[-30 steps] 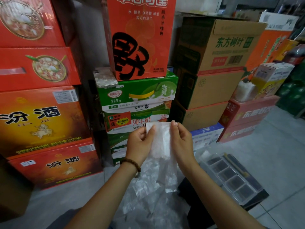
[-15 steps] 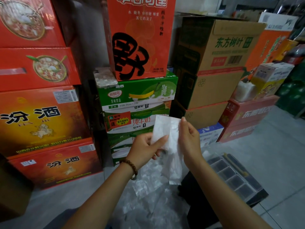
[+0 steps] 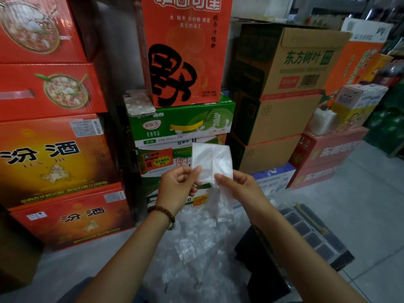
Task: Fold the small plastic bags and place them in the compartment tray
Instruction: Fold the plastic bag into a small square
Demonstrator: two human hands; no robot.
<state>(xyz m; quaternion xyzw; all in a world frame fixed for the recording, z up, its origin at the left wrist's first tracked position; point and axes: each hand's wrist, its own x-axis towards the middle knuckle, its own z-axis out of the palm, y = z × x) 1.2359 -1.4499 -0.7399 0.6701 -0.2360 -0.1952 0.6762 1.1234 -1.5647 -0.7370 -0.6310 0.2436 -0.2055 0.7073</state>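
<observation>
Where left hand (image 3: 177,185), right hand (image 3: 238,187) pinch, crinkly, translucent, rectangular bag (image 3: 211,161)

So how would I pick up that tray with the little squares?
Probably by its two long rims at once, reaching down from above. The compartment tray is long and shallow and lies flat with its open side up, so lifting one end alone might tip it.

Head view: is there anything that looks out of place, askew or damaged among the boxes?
One thing: a phone in a patterned case lies on the green carton, beside the orange box, and its near corner seems to hang over the carton's edge. It might slip off. Nothing looks spilled or damaged.
</observation>
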